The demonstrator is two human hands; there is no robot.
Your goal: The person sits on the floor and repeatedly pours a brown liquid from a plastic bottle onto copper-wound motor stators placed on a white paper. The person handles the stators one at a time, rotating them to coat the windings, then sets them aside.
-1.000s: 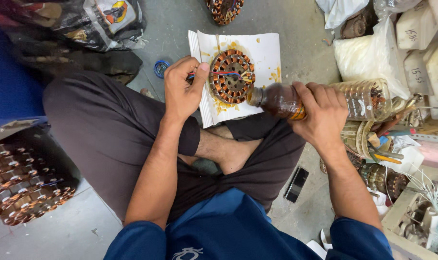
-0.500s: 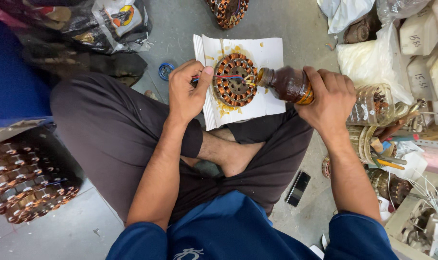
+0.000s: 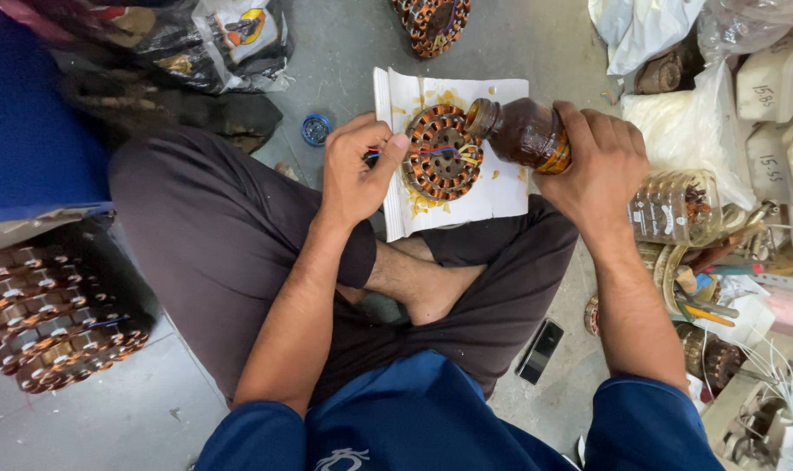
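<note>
Bottle [image 3: 523, 133], brown glass, amber liquid inside: clasped in my right hand [image 3: 599, 170], fingers wrapped round its body, tipped on its side with the open mouth over the rim of the stator.
Stator [image 3: 442, 153], round, copper-wound, hole-pierced steel centre: just left of the bottle mouth, lying flat on the paper; coloured lead wires cross its face.
Left hand [image 3: 354, 170]: closed in a narrow pinch on the stator's left edge, at the wire ends, thumb tip touching the windings.
Paper sheet [image 3: 498, 187], white, stained amber: under the stator, resting across my crossed legs.
Blue cap [image 3: 316, 129]: on the floor, near my left hand, on its outer side.
Black phone [image 3: 540, 351]: on the floor, below my right forearm.
</note>
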